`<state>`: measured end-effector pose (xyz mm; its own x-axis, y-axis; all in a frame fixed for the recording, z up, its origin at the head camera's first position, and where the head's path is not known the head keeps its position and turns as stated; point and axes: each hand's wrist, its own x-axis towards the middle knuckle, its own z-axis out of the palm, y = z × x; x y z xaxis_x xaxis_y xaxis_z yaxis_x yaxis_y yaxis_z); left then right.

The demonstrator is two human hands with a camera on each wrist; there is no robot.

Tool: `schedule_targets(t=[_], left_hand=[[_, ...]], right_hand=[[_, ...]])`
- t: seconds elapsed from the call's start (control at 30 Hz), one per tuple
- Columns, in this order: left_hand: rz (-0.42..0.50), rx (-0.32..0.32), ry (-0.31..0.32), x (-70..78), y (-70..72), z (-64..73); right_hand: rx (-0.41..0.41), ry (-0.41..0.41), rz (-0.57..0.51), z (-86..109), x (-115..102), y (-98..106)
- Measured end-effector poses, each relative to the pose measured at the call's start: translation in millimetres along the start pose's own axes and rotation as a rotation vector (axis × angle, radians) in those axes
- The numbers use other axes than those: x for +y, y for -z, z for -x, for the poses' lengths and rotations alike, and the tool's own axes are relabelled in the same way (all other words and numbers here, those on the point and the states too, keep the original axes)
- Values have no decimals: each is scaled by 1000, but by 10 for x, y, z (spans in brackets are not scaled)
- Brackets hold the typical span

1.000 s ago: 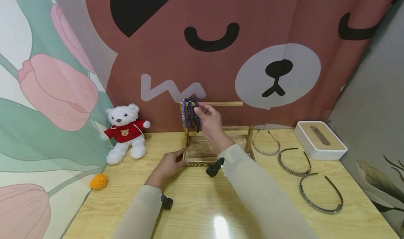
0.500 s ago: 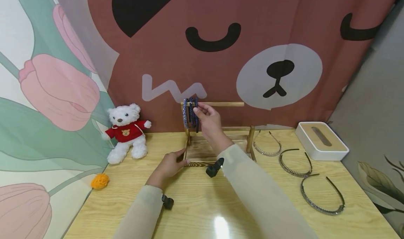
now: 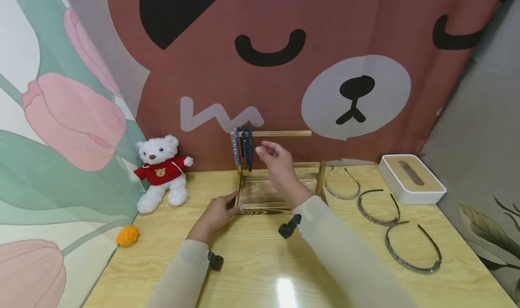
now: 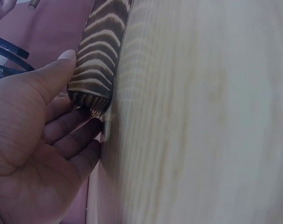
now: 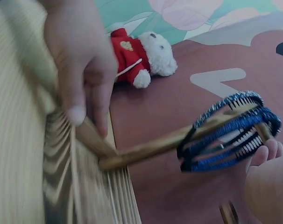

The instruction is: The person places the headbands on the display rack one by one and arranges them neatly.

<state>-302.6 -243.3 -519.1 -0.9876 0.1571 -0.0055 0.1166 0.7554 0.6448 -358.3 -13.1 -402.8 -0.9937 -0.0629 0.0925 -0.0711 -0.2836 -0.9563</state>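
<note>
Several blue glittery headbands (image 3: 249,147) hang at the left end of the upper bar of a wooden rack (image 3: 284,133). My right hand (image 3: 281,170) is just to the right of them, thumb and fingers loosely bent with nothing between them. In the right wrist view, its fingers (image 5: 267,154) appear close to the headbands (image 5: 225,135). My left hand (image 3: 217,214) holds the front left corner of the rack's base. The left wrist view shows the thumb along the dark-striped front rail (image 4: 97,56), the other fingers bent at its end.
Three more headbands, one pale (image 3: 343,196), one brownish (image 3: 378,220) and one grey (image 3: 412,267), lie on the table right of the rack. Behind them stands a white tissue box (image 3: 412,179). A white teddy bear (image 3: 162,172) and an orange yarn ball (image 3: 127,235) are at left.
My right hand has let go of the rightmost headband on the bar and drawn away to the right and slightly down. The left hand stays at the rack's corner.
</note>
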Motion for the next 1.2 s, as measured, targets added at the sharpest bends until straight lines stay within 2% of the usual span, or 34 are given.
schedule_targets(t=[0.17, 0.43, 0.63, 0.73, 0.8, 0.97, 1.07, 1.13, 1.2], left_hand=[[1, 9, -7, 12, -8, 10], [-3, 6, 4, 14, 10, 2], [7, -12, 17, 14, 2, 11], [7, -13, 21, 11, -9, 16], [9, -7, 23, 13, -18, 19], [-1, -10, 18, 20, -24, 20], [-5, -19, 10, 28, -18, 30], [-4, -20, 6, 31, -10, 38], [-4, -22, 9, 31, -2, 40]], right_hand=[[-76, 26, 233, 288, -27, 493], [-122, 123, 747, 742, -52, 1406], [-132, 256, 1073, 1047, -84, 2082], [-109, 308, 1159, 1174, -119, 2415], [-76, 305, 1179, 1255, -153, 2632], [24, 218, 1173, 1478, -275, 3144], [56, 168, 1155, 1593, -330, 3395], [54, 135, 1184, 1648, -349, 3521], [15, 88, 1211, 1690, -360, 3618]])
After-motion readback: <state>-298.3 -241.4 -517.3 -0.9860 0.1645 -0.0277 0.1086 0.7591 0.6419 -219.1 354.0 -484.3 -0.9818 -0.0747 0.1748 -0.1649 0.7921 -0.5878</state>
